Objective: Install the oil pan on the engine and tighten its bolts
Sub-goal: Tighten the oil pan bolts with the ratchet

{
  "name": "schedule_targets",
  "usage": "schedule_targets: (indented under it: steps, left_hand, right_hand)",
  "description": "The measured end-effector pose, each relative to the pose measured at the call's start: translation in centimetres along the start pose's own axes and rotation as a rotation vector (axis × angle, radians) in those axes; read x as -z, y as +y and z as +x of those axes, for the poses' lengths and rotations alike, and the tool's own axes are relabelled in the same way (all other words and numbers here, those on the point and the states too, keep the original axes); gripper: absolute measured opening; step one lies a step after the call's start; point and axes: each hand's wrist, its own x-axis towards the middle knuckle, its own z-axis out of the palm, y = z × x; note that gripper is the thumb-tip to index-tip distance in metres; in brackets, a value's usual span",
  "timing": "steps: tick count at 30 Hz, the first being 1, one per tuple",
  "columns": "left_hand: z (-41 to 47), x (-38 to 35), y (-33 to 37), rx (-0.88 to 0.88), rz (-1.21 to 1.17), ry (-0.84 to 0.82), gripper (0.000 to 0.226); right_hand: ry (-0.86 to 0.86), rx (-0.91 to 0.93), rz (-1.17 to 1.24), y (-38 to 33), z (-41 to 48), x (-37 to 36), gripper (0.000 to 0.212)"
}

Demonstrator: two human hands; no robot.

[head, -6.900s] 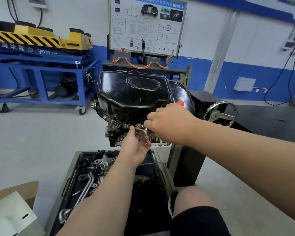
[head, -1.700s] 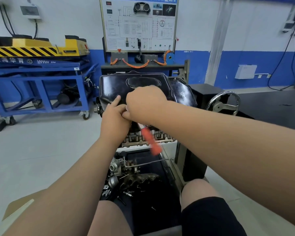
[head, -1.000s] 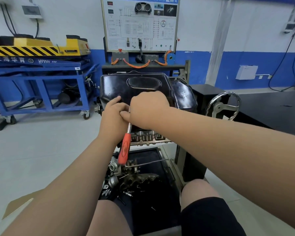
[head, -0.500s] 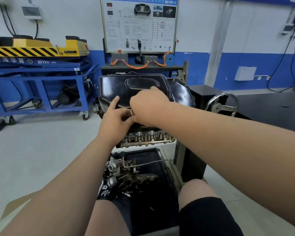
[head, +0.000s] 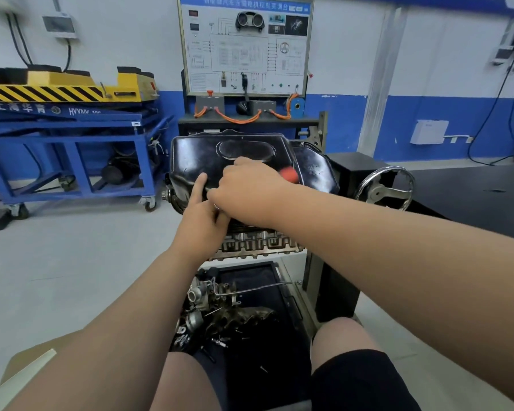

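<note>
The black, glossy pressed-metal oil pan [head: 229, 161] is seated upside-up on the grey cast-metal engine [head: 255, 244], which is carried on a stand above a dark tray of loose metal parts [head: 250, 307]. The step in hand is judged to be the tightening of a bolt along the pan's near edge. A red-handled metal tool [head: 288, 175] is clenched in the right hand [head: 247, 188], with only the handle's end showing past the knuckles. The working end and the bolt itself are hidden beneath both hands. The left hand [head: 202, 215] is placed just under the right, its index finger laid straight against the pan's side wall. Whether anything is pinched by its other fingers cannot be told, since they are covered.

For the next move, the tool's head would need to be kept square on the bolt while the handle is swung, and steadying from the left hand is likely called for. Other bolts around the rim cannot be checked from this view
</note>
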Motion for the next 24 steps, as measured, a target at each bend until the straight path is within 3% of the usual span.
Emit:
schedule_targets:
  steps: [2, 4, 6, 8, 10, 13, 14, 20, 24]
  left_hand:
    - [0.0, 0.1, 0.0, -0.001, 0.002, -0.010, 0.020]
    - [0.0, -0.1, 0.2, 0.016, -0.016, 0.071, 0.014]
    - [0.1, -0.2, 0.5, 0.053, -0.047, 0.190, 0.018]
    - [0.2, -0.3, 0.8, 0.076, -0.050, 0.254, 0.020]
    - [0.1, -0.2, 0.9, 0.076, -0.065, 0.287, 0.011]
    - [-0.4, 0.1, 1.1, 0.005, -0.048, 0.238, 0.006]
    - [-0.4, 0.1, 1.1, -0.012, -0.043, 0.213, 0.007]
    - [-0.1, -0.4, 1.2, 0.068, -0.014, 0.222, 0.019]
    - [-0.5, 0.3, 1.0, 0.005, -0.011, 0.198, 0.018]
  right_hand:
    - [0.039, 0.015, -0.031, 0.4, 0.0, -0.1, 0.021]
    - [0.034, -0.090, 0.045, -0.3, -0.1, -0.3, 0.011]
    - [0.004, -0.327, 0.204, -0.8, -0.1, -0.6, 0.035]
    - [-0.017, -0.482, 0.329, -0.8, -0.2, -0.8, 0.045]
    - [0.035, -0.401, 0.248, -0.5, -0.2, -0.8, 0.038]
    - [0.046, -0.113, 0.059, 1.0, -0.1, -0.4, 0.010]
    - [0.038, -0.074, 0.013, 1.3, -0.1, -0.2, 0.011]
    - [-0.054, -0.412, 0.240, -0.8, -0.1, -0.4, 0.042]
    - [0.021, -0.148, 0.074, 0.5, 0.2, -0.4, 0.009]
